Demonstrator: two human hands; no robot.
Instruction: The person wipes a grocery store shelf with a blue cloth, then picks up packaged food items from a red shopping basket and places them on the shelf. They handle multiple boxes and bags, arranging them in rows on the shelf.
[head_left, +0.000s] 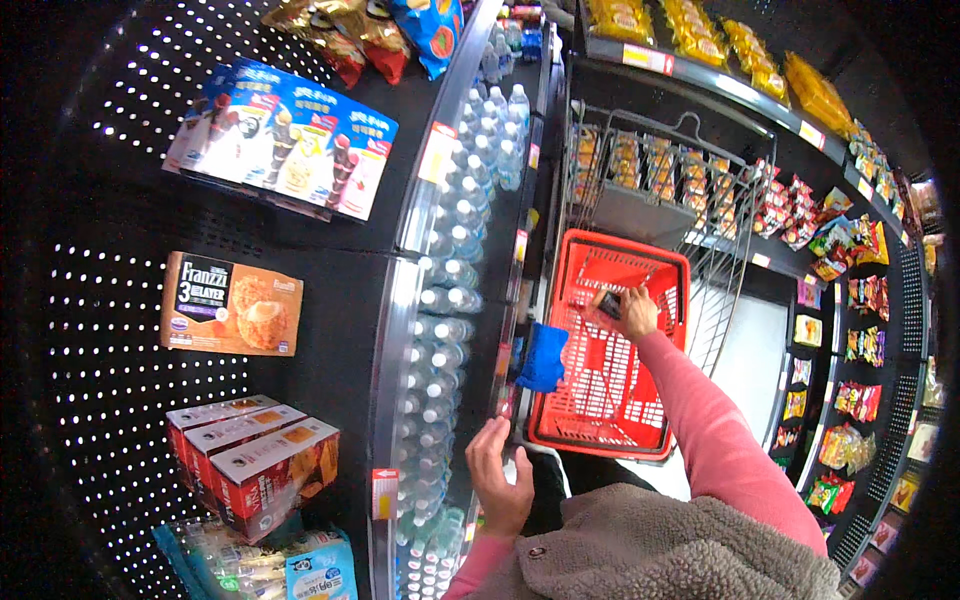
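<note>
A red plastic shopping basket (559, 420) rests on a metal wire cart (739, 285) in front of me. Inside its upper part is my right hand (639, 313), with the fingers on a small dark and tan package (609, 302); the package's exact kind cannot be told. My left hand (499, 476) is raised beside the lower left corner of the basket, fingers apart, holding nothing. A blue packet (543, 358) lies at the basket's left rim, between it and the shelf.
To the left a shelf edge (386, 375) runs upward, with rows of water bottles (442, 330) beyond it. Further left are a Franzzi box (232, 304), red boxes (259, 461) and blue-and-white boxes (289, 142). Shelves of packaged snacks (795, 199) curve along the right.
</note>
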